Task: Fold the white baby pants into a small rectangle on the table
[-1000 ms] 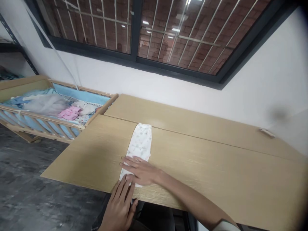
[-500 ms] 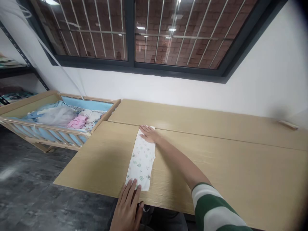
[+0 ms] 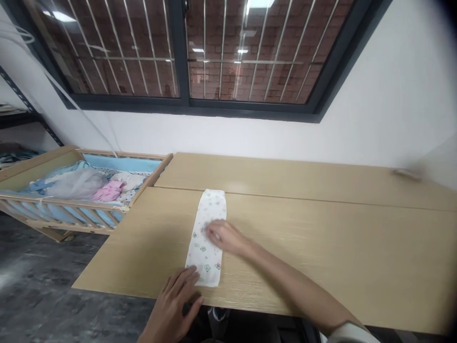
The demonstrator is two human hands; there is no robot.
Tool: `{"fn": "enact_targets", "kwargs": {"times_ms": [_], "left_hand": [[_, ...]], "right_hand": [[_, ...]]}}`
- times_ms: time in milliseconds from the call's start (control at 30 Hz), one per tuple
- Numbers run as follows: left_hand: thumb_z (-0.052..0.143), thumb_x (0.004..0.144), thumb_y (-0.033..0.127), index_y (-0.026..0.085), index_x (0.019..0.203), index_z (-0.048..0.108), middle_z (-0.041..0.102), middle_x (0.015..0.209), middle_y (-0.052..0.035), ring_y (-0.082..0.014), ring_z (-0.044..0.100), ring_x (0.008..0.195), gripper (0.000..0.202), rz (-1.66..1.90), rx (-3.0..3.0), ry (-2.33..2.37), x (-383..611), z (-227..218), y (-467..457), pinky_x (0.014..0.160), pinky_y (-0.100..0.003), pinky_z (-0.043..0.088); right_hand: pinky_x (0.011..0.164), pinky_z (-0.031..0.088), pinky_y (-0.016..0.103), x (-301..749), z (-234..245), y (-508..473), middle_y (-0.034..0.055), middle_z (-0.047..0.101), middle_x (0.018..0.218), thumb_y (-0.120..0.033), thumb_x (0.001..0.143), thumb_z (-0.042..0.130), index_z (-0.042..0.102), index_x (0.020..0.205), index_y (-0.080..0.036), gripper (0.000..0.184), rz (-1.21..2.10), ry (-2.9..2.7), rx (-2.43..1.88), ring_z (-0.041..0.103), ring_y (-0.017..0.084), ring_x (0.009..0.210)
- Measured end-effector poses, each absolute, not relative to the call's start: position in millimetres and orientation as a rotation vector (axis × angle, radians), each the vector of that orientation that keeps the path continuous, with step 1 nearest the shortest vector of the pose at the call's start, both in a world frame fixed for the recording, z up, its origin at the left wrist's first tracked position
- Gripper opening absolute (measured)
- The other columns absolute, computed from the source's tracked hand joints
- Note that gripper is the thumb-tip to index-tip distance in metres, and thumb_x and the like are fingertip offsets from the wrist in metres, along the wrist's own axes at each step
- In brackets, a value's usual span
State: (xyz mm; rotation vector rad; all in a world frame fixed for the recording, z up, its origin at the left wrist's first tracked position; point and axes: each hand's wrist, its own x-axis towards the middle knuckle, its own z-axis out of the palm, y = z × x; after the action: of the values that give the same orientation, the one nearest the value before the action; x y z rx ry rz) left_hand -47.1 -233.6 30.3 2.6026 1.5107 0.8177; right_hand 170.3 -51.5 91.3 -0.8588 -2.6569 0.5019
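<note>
A long, narrow piece of folded white cloth [image 3: 209,255] with a small green and grey print lies flat on the light wooden table [image 3: 303,247]. Its kind of garment, if it is one, cannot be told. At its near left corner rests my left hand [image 3: 173,297], fingers apart, fingertips touching the cloth. My right hand [image 3: 226,237] is over the middle of the cloth with its fingers curled in, slightly blurred. Nothing shows in that hand, and whether it touches the cloth is unclear.
Left of the table stands a wooden crib [image 3: 74,207] with blue lining, holding pink, white and blue fabrics. A barred window [image 3: 185,52] is in the white wall behind. A small object [image 3: 407,175] lies at the far right. A seam runs along the table.
My right hand has come from the cloth's far end toward its middle, and its flat fingers have curled. My left hand has shifted slightly left, still at the near end. The view has tilted a little.
</note>
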Motion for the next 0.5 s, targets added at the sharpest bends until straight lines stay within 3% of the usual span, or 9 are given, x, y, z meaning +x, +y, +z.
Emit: {"fn": "enact_targets", "kwargs": {"times_ms": [67, 133, 200, 267, 333, 400, 500], "left_hand": [[0.062, 0.095, 0.036, 0.024, 0.135, 0.056, 0.061, 0.137, -0.0095, -0.0268, 0.059, 0.124, 0.042, 0.784, 2.64, 1.481, -48, 29, -232, 0.101, -0.043, 0.055], [0.064, 0.093, 0.04, 0.023, 0.134, 0.057, 0.062, 0.135, -0.0108, -0.0286, 0.06, 0.121, 0.045, 0.765, 2.688, 1.465, -46, 26, -232, 0.098, -0.045, 0.056], [0.062, 0.094, 0.036, 0.022, 0.134, 0.057, 0.063, 0.134, -0.0115, -0.0288, 0.062, 0.117, 0.043, 0.777, 2.759, 1.434, -44, 22, -235, 0.095, -0.045, 0.057], [0.053, 0.096, 0.021, 0.022, 0.131, 0.059, 0.066, 0.129, -0.0095, -0.0257, 0.065, 0.11, 0.036, 0.801, 2.829, 1.368, -42, 21, -239, 0.09, -0.04, 0.059], [0.044, 0.093, 0.007, 0.023, 0.126, 0.061, 0.07, 0.119, -0.0071, -0.0214, 0.068, 0.101, 0.04, 0.82, 2.862, 1.269, -39, 24, -243, 0.087, -0.034, 0.059], [0.039, 0.091, 0.001, 0.023, 0.121, 0.063, 0.072, 0.108, -0.0057, -0.018, 0.069, 0.093, 0.044, 0.853, 2.828, 1.168, -36, 30, -247, 0.084, -0.029, 0.059], [0.038, 0.094, 0.002, 0.024, 0.122, 0.062, 0.071, 0.102, -0.0058, -0.0144, 0.07, 0.088, 0.043, 0.955, 2.675, 1.092, -31, 43, -252, 0.082, -0.023, 0.059]], "right_hand": [[0.093, 0.05, 0.037, 184, 98, -98, 0.0088, 0.073, 0.101, -0.035, 0.105, 0.04, 0.071, 0.112, -0.018, 0.036, 0.661, -2.708, -0.751, 0.066, 0.021, 0.096], [0.104, 0.045, 0.041, 197, 100, -136, 0.0118, 0.071, 0.117, -0.047, 0.101, 0.05, 0.069, 0.121, -0.018, 0.04, 0.679, -2.73, -0.774, 0.064, 0.025, 0.111], [0.115, 0.035, 0.047, 209, 96, -166, 0.0165, 0.059, 0.141, -0.059, 0.093, 0.059, 0.06, 0.138, -0.016, 0.062, 0.641, -2.752, -0.835, 0.052, 0.031, 0.132], [0.119, 0.029, 0.049, 219, 87, -189, 0.0188, 0.046, 0.154, -0.063, 0.09, 0.062, 0.048, 0.148, -0.014, 0.077, 0.593, -2.781, -0.867, 0.039, 0.034, 0.143], [0.12, 0.028, 0.048, 224, 76, -205, 0.018, 0.046, 0.154, -0.047, 0.098, 0.057, 0.047, 0.148, -0.013, 0.062, 0.526, -2.787, -0.885, 0.038, 0.032, 0.144], [0.119, 0.031, 0.045, 226, 71, -216, 0.0146, 0.056, 0.146, -0.025, 0.102, 0.047, 0.056, 0.139, -0.016, 0.039, 0.464, -2.74, -0.913, 0.046, 0.027, 0.138], [0.114, 0.038, 0.041, 226, 83, -226, 0.009, 0.068, 0.126, -0.012, 0.099, 0.043, 0.064, 0.123, -0.021, 0.032, 0.529, -2.652, -0.96, 0.058, 0.022, 0.121]]}}
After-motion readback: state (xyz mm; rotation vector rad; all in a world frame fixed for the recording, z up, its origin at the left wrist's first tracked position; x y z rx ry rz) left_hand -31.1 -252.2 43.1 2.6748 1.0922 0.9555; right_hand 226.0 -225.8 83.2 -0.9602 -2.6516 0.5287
